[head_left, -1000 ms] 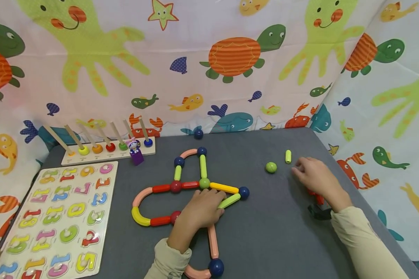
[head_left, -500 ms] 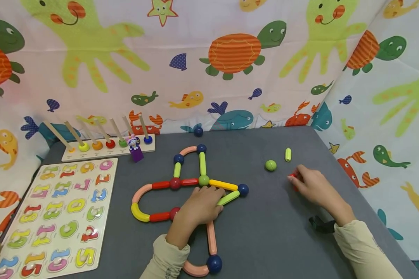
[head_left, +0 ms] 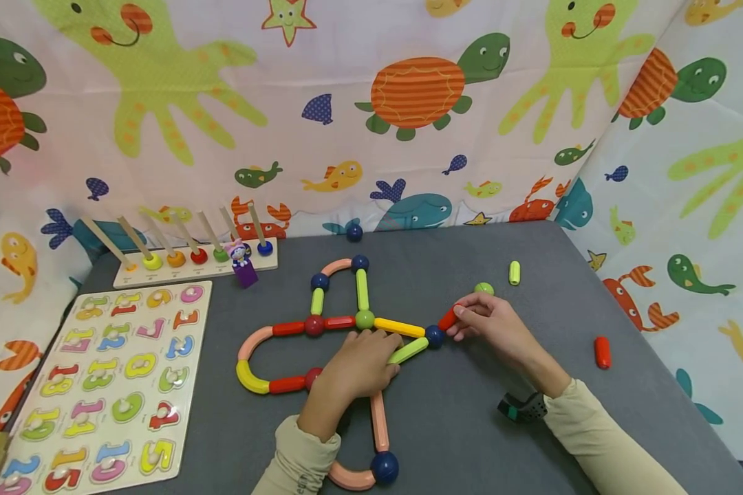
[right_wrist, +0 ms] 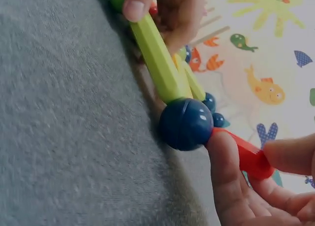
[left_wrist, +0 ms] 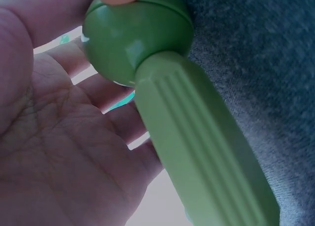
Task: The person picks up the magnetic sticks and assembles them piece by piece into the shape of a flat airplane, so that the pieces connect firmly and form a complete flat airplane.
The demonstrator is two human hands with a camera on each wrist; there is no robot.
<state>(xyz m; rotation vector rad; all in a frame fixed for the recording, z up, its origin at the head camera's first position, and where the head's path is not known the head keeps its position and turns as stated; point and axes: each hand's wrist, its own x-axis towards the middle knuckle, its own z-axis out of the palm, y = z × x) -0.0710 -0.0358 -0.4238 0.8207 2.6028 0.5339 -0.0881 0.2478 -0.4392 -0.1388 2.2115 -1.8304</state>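
Sea-creature curtains [head_left: 408,103] wall in a grey felt table [head_left: 483,426]. On it lies a figure of magnetic rods and balls [head_left: 322,344]. The right hand [head_left: 495,326] pinches a short red rod [head_left: 448,317] between thumb and fingertips, one end touching the dark blue ball [head_left: 434,335] at the figure's right tip. The left hand [head_left: 359,368] rests on the figure's middle, fingers curled over the light green rod [head_left: 406,352] that runs up to that ball. Just behind the right hand sits a loose green ball [head_left: 484,288], with a small green rod [head_left: 514,272] near it; another red rod [head_left: 602,351] lies well apart to the right. A number puzzle board [head_left: 105,385] and a peg stacker [head_left: 192,265] stand at the left.
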